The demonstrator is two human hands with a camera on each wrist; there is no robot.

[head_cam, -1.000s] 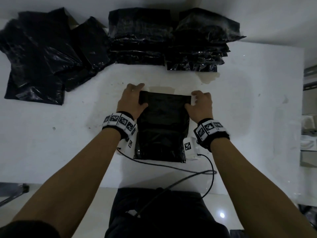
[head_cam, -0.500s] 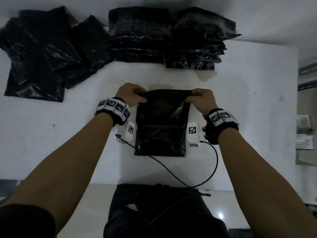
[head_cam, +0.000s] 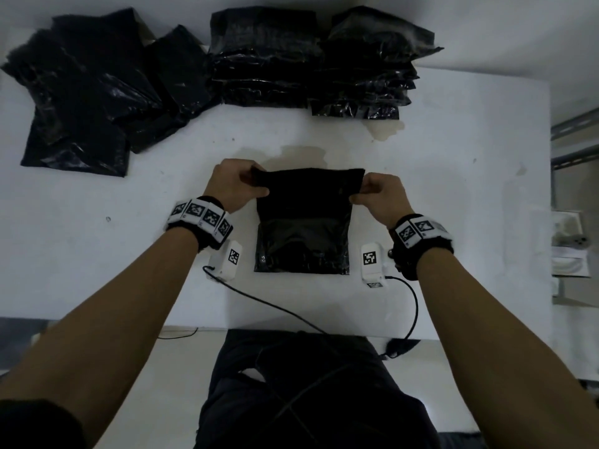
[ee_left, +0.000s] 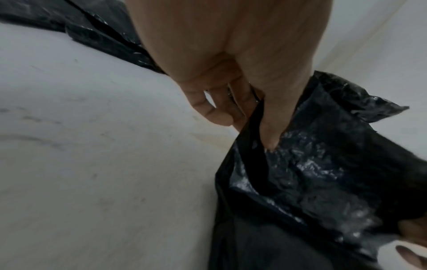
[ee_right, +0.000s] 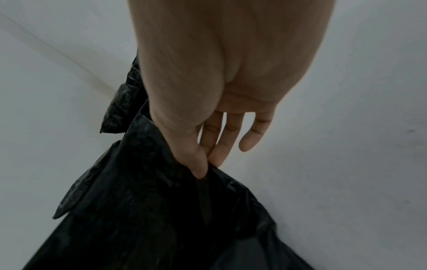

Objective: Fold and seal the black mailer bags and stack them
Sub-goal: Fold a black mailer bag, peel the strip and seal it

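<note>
left hand (head_cam: 234,184) pinching, right hand (head_cam: 381,197) pinching

Black wristbands (head_cam: 198,225) edged with white square-code tags are worn on both wrists; white tagged camera units (head_cam: 372,260) trail black cables (head_cam: 275,306); dark trousers (head_cam: 308,393) are worn.

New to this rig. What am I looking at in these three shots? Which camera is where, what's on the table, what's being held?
No robot here: a person works with two bare hands. The wide shot comes from a camera worn on the head, looking down. The other two come from cameras strapped to each wrist, looking along the hand.

On the white table lies one black mailer bag. The left hand and right hand each pinch a corner of its top flap, which is lifted off the table; the wrist views show thumb against fingers on the plastic.

At the back stand two neat stacks of bags; a looser pile of bags lies at far left. The patterned wristbands and the white boxes with cables are part of the recording rig.
</note>
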